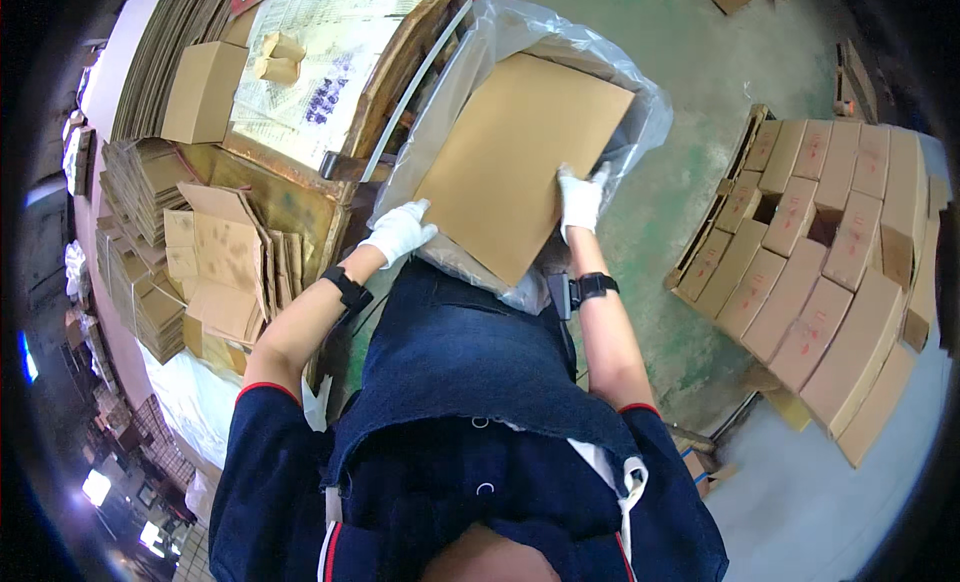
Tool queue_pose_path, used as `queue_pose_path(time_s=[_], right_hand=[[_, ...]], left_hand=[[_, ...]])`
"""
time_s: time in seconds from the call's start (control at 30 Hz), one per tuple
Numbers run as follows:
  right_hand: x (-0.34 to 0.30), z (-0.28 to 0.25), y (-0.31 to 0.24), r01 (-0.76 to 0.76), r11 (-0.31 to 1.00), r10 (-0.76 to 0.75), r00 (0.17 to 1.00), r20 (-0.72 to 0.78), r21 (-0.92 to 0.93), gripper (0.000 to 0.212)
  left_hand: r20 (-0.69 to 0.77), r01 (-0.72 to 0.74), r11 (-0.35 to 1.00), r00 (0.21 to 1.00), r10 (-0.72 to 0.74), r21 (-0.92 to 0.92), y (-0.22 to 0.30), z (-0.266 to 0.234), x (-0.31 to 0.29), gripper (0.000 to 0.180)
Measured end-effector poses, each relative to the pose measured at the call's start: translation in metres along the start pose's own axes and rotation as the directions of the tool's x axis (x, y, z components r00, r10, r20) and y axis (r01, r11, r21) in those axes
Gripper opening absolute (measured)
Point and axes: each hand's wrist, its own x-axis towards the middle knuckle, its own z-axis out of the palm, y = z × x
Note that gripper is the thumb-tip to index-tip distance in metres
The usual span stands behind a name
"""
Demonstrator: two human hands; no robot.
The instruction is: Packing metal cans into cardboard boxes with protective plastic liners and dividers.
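Observation:
A flat brown cardboard sheet (525, 152) lies tilted across the mouth of a container lined with a clear plastic bag (640, 67). My left hand (402, 232), in a white glove, holds the sheet at its near left edge, fingers closed at the border. On the right edge is my white-gloved right hand (582, 199), its thumb on top of the sheet and a finger past the edge. What lies beneath the sheet is hidden. Each wrist wears a black strap, and a small dark device (562, 296) sits by the right one.
At left stands a worn wooden table (375, 92) with printed paper (330, 42) and a small tan object (280, 59) on it. Folded cardboard boxes (225, 242) are stacked beside it. To the right, several closed cartons (800, 252) fill a pallet on the green floor.

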Motion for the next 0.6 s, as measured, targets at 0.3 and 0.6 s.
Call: queue_pose_path(time_s=[0.3,0.6], right_hand=[[0.047,-0.018,-0.008,0.098,0.991,-0.114,0.977,0.179,0.096,0.035],[-0.002,-0.048,-0.078,0.041,0.999,-0.042,0.996,0.082,0.015,0.039]], left_hand=[[-0.220,-0.148,0.973,0.970,0.108,-0.179,0.066,-0.031,0.171,0.050],[-0.158,-0.130,0.816,0.986,0.048,-0.564,0.046,-0.089,0.373,0.061]])
